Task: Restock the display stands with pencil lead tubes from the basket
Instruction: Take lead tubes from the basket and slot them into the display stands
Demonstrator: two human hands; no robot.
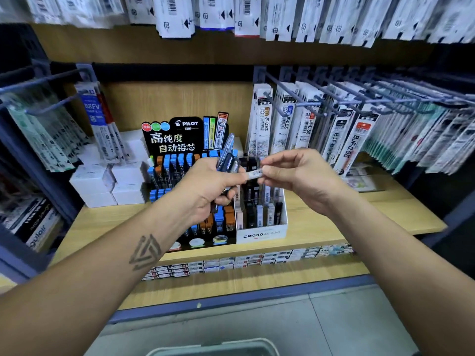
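Two bare hands meet in front of a wooden shelf [321, 227] in a stationery shop. The left hand [210, 186] is curled around a fanned bundle of pencil lead tubes [227, 155], blue and dark ones; at least three show, though blur hides the exact count. The right hand [295, 173] pinches one white tube [254, 173] between thumb and fingertips, its other end touching the left hand's fingers. A triangular tattoo [145, 253] marks the left forearm. Two display stands sit side by side near the shelf's front edge, directly behind the hands. One is a black Pilot stand [177, 137] with a tall printed backboard and rows of blue and orange tubes, partly hidden by the left hand and wrist. The other is a white Mono stand [262, 233], touching the black stand's right side, filled with black, white and grey tubes; its upper rows are hidden by both hands. Toward the shelf's left rear, about six white boxes [113, 181] are stacked. Packaged pen refills [303, 124] hang from metal hooks along the right and left sides, and more white packets [231, 16] hang across the top. Below the shelf's front edge runs a row of small flat packets [244, 262]. Grey floor lies beneath, and the pale rim of a basket [213, 349] shows at the bottom edge.
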